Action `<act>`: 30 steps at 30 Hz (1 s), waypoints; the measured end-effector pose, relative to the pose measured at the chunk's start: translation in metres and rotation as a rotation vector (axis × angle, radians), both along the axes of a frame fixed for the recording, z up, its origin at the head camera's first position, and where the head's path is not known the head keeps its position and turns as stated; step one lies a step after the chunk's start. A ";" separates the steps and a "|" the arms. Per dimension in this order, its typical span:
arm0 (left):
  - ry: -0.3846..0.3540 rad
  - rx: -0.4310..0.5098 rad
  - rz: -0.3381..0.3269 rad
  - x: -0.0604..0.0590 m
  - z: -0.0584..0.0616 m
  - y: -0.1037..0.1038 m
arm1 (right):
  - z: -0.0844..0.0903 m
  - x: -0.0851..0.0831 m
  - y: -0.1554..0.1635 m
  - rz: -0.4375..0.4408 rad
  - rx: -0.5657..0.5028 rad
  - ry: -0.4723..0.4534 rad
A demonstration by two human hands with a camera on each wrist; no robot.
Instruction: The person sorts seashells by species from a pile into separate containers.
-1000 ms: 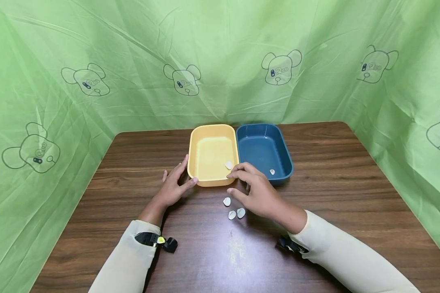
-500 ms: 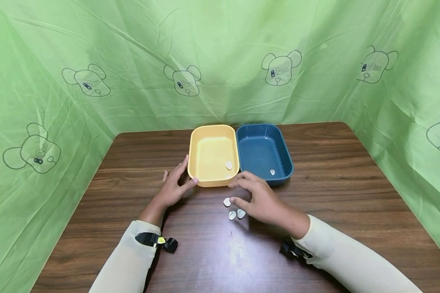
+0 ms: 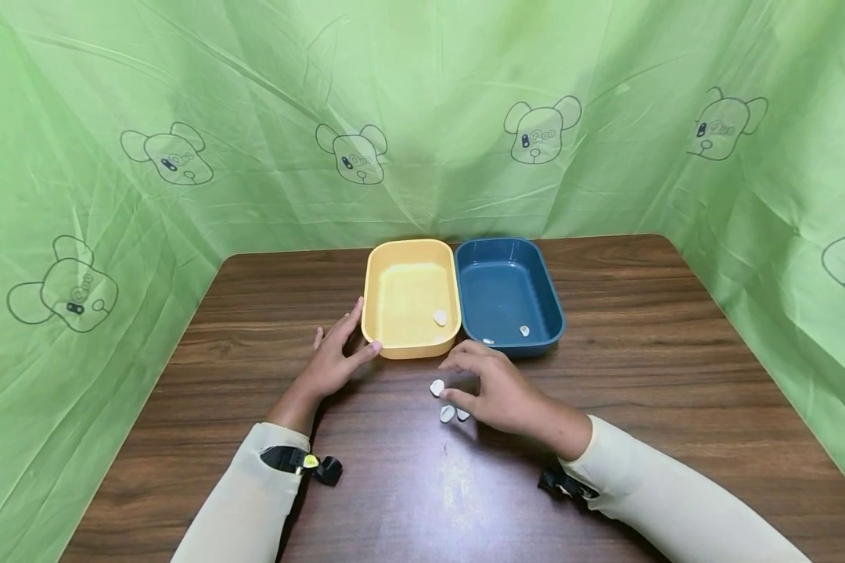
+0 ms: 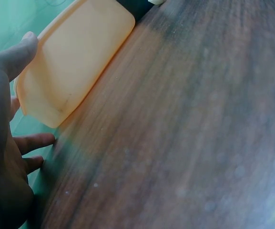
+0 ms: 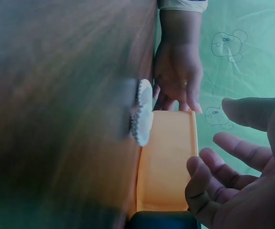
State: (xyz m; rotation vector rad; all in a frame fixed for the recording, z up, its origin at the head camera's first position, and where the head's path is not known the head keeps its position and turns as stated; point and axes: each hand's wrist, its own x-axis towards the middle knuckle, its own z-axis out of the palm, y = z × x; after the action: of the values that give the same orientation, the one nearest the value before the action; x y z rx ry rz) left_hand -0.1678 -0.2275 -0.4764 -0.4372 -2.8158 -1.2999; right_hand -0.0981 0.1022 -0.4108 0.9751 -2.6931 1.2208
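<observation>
My left hand [image 3: 334,363] rests against the near left corner of a yellow plastic tray [image 3: 408,289], thumb at the front rim and straight fingers along the side. In the left wrist view its fingers [image 4: 35,141] are spread. My right hand [image 3: 503,391] hovers over the wood in front of the trays, fingers loosely bent and nothing between them. By its thumb tip lies a white shell [image 3: 437,388]; a second shell [image 3: 447,414] and a partly covered third shell [image 3: 463,415] are just nearer. The right wrist view shows white shells [image 5: 143,114] with ridged edges.
Touching the yellow tray's right side is a blue tray [image 3: 503,285]. One shell [image 3: 440,317] lies inside the yellow tray, two in the blue, one of them [image 3: 488,342] by its front wall. Green printed cloth [image 3: 436,180] hangs behind the wooden table [image 3: 282,297].
My right hand has drawn back from the yellow tray's front corner towards the shells on the table. A shell by the blue tray's front wall has come into view. The left hand stays put.
</observation>
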 end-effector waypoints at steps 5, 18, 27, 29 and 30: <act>0.026 0.018 -0.009 -0.006 -0.013 -0.005 | -0.006 -0.001 -0.001 0.005 0.049 -0.010; 0.053 0.036 -0.009 0.000 -0.009 -0.001 | -0.017 -0.008 0.001 0.007 0.127 -0.107; 0.006 0.011 0.001 0.004 0.004 0.003 | -0.033 -0.018 0.001 -0.012 0.079 -0.144; -0.006 0.003 0.001 0.004 0.005 0.004 | -0.035 -0.018 -0.001 -0.013 0.078 -0.141; -0.010 0.000 0.002 0.003 0.005 0.004 | -0.037 -0.018 -0.002 -0.015 0.079 -0.140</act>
State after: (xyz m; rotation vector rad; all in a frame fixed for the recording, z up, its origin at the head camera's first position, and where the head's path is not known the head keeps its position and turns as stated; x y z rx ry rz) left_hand -0.1644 -0.2240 -0.4714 -0.4291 -2.8233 -1.3059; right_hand -0.1161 0.1007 -0.4473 0.9084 -2.8702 1.2335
